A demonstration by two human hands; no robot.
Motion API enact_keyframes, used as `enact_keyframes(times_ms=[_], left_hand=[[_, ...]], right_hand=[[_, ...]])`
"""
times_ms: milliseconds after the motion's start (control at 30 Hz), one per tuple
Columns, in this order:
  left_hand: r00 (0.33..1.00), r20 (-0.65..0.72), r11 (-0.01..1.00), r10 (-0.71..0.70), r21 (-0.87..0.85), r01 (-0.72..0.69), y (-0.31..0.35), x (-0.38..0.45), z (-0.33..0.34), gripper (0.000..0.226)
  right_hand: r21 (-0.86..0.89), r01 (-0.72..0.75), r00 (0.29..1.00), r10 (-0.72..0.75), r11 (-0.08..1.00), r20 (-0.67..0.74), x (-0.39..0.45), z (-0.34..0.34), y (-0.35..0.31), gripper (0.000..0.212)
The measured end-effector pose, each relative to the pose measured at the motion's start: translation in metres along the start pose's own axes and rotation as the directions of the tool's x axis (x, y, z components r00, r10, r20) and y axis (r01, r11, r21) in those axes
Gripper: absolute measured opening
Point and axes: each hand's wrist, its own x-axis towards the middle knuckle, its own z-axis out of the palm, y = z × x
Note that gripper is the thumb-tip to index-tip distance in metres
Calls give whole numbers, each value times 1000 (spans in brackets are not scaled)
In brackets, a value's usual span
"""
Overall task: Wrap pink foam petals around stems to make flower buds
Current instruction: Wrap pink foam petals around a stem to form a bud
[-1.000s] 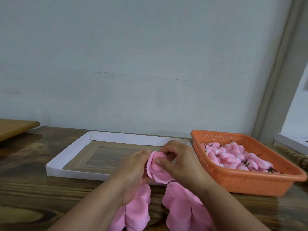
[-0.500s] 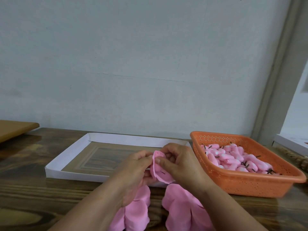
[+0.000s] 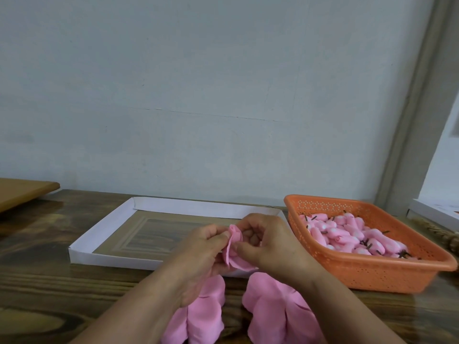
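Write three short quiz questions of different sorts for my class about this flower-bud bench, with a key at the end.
1. True or false: the orange basket stands to the left of the white tray.
2. Multiple choice: what do both hands hold between them? A) a pair of scissors B) a pink foam petal partly wrapped into a bud C) a glue bottle
3. Fill in: loose pink petals lie on the wooden ____, nearer the person than the tray.

Key: 1 false, the basket is to the right; 2 B, the left hand and right hand pinch it with their fingers; 3 table.
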Motion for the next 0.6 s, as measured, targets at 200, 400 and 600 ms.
enact_keyframes(times_ms=[200, 400, 600], left_hand=[[1000, 21, 999, -6, 47, 5, -2, 0, 0, 22], [1000, 24, 998, -18, 59, 17, -3, 1, -1, 22], [999, 40, 999, -31, 43, 29, -5, 1, -2, 23]], right_hand=[[0, -33, 999, 33, 999, 16, 2, 0, 2, 15], [11, -36, 999, 36, 999, 37, 2, 0, 3, 19], [-22, -24, 995, 26, 999, 92, 2, -5, 2, 20]])
